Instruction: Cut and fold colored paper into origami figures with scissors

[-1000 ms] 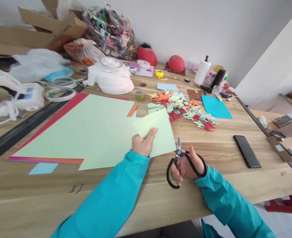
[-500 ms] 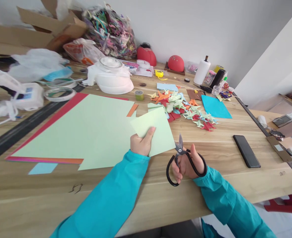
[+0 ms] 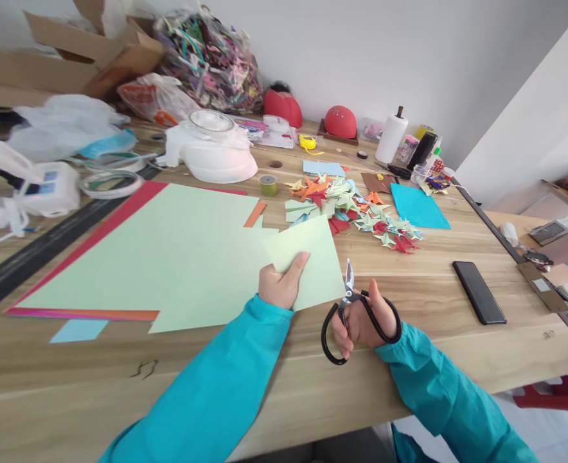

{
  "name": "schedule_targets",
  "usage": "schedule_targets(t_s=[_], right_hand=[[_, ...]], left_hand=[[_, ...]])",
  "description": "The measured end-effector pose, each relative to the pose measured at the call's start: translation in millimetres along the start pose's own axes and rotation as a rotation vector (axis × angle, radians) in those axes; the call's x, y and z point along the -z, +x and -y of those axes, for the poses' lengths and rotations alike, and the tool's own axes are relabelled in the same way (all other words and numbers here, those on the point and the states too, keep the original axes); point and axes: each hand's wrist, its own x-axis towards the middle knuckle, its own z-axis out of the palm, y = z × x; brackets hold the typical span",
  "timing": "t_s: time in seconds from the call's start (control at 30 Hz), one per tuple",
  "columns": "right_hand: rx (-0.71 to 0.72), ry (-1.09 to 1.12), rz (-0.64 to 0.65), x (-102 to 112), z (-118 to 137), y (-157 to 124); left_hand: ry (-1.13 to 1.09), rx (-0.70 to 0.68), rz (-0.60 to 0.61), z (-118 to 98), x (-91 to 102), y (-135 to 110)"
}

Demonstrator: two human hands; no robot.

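My left hand pinches a pale green paper square, thumb on top, lifted over the table. In my right hand is a pair of black-handled scissors, its blades pointing up and away from me. The paper's right edge reaches the blades; whether it lies between them I cannot tell. Left of my hands lies a large pale green sheet over red and orange sheets. Beyond the square rests a heap of small folded paper pieces in green, red, orange and blue.
A black phone lies at the right. Behind the heap are a blue paper square, a thread spool and a yellow tape measure. Plastic bags, a white power strip and a cardboard box crowd the back left.
My left hand has shifted slightly right with the paper square, bringing its edge along the scissor blades. The blades look closer together than before. My right hand stays nearly in place.
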Motion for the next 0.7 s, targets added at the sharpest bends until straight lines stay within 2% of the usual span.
schedule_targets(t_s=[0.33, 0.53, 0.7], right_hand=[[0.028, -0.071, -0.098, 2.0, 4.5, -3.8], [0.025, -0.042, -0.031, 5.5, 4.9, -3.9], [-0.014, -0.009, -0.030, 4.2, 4.9, -3.9]], left_hand=[[-0.040, 0.026, -0.074, -2.3, 0.2, 2.8], [-0.048, 0.065, -0.015, -1.0, -0.1, 2.5], [-0.047, 0.103, 0.046, 0.7, -2.6, -2.5]])
